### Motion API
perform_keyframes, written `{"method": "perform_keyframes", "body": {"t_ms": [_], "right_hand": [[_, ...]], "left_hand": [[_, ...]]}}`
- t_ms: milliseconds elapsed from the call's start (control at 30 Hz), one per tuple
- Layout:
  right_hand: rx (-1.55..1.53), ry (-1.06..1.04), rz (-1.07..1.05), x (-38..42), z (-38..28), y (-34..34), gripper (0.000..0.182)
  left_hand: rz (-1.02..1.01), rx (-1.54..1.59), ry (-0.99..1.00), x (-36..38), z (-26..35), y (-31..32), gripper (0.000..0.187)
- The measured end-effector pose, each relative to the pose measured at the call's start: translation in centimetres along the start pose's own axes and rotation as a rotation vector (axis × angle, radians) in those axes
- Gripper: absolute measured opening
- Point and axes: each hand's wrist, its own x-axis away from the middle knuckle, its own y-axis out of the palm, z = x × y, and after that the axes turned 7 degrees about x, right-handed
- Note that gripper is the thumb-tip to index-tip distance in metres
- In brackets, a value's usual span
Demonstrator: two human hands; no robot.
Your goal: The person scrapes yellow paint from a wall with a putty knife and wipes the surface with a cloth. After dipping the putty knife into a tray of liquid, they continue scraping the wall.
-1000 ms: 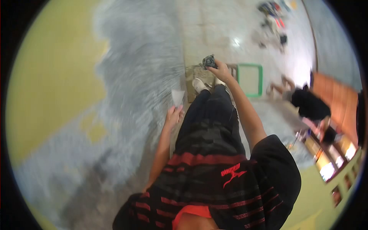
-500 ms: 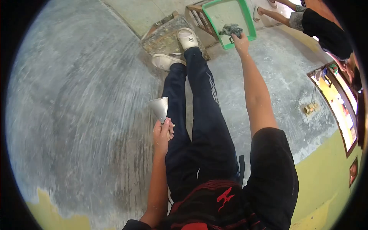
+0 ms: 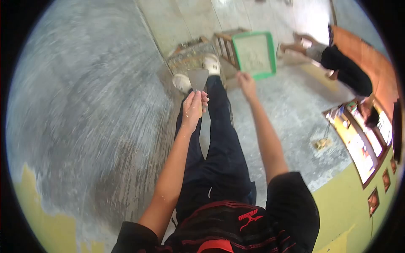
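My left hand (image 3: 194, 109) is wrapped round the handle of a putty knife (image 3: 198, 79), its wide metal blade pointing away from me above my trouser legs. My right hand (image 3: 247, 85) is stretched forward, just short of the near left corner of a green tray (image 3: 273, 57). Its fingers are blurred, and I make out nothing in them. The tray has a pale inside with whitish smears.
A wooden stool (image 3: 223, 44) stands beside the tray. My pale clogs (image 3: 211, 64) rest on a stained platform (image 3: 192, 55). Grey plastered wall (image 3: 93, 105) spreads to the left. At right are another person (image 3: 348, 69), a window (image 3: 358, 147) and a small wall box (image 3: 323, 144).
My left hand has moved forward and right with the putty knife. The dark crumpled cloth in my right hand is out of sight. That hand has drawn back and left from the tray.
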Motion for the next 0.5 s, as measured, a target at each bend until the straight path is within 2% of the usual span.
{"method": "perform_keyframes", "body": {"t_ms": [67, 100, 167, 200, 233, 300, 367, 400, 433, 500], "right_hand": [[-0.356, -0.059, -0.224, 6.4, -8.7, -0.4, 0.025], [-0.447, 0.017, -0.329, 10.1, -14.1, -0.8, 0.028], [-0.435, -0.074, -0.512, 15.9, -21.1, -1.0, 0.034], [-0.381, -0.114, -0.598, 17.9, -23.9, -0.9, 0.038], [-0.378, -0.153, -0.631, 20.6, -27.9, -0.6, 0.043], [-0.382, -0.191, -0.736, 25.6, -35.7, -0.5, 0.045], [-0.306, -0.191, -0.902, 26.8, -38.4, 0.9, 0.047], [-0.245, -0.258, -0.942, 28.5, -40.7, 1.2, 0.048], [-0.223, -0.249, -1.045, 29.0, -41.1, 1.9, 0.049], [-0.087, -0.252, -1.168, 32.4, -44.6, 0.7, 0.051]], "left_hand": [[0.035, -0.022, 0.223, 1.4, 2.9, 2.0, 0.034], [0.038, 0.004, 0.292, 2.9, 4.7, 3.0, 0.034], [0.077, 0.121, 0.353, 6.6, 8.4, 3.8, 0.040], [0.034, 0.199, 0.271, 8.0, 9.6, 3.2, 0.042], [0.046, 0.134, 0.390, 11.5, 12.8, 3.9, 0.042], [0.027, 0.228, 0.337, 16.9, 16.2, 3.1, 0.042], [0.021, 0.241, 0.473, 20.8, 17.2, 1.3, 0.040], [0.023, 0.207, 0.437, 21.9, 16.9, -0.3, 0.033], [0.100, 0.074, 0.587, 25.1, 17.4, -0.7, 0.033], [0.163, 0.013, 0.809, 27.5, 16.3, -1.2, 0.037]]}}
